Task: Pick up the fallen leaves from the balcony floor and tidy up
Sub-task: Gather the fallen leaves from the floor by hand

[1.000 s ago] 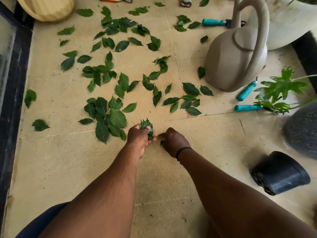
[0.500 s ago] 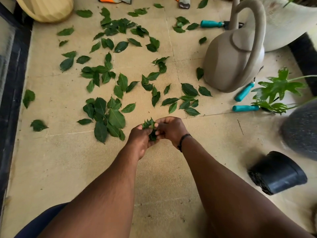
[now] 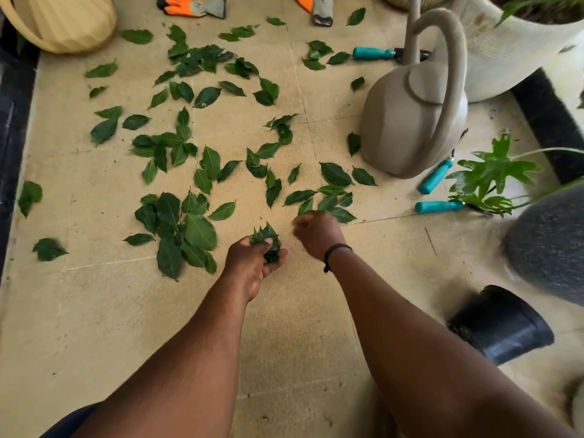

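At the far left, a dark door frame is cut off by the edge, and the yellow ribbed pot is only partly in view. Green fallen leaves lie scattered flat across the beige balcony floor, glossy, pointed and veined, thickest in a cluster just left of your hands. Your left hand curls its grip round a bunch of gathered leaves, their tips sticking up above your fingers. Your right hand, blurred, hovers over the leaves near the middle; you cannot tell whether its grip holds anything. Further right stand a grey watering can, teal-handled tools partly hidden behind it and a plant, and a black pot lying on its side.
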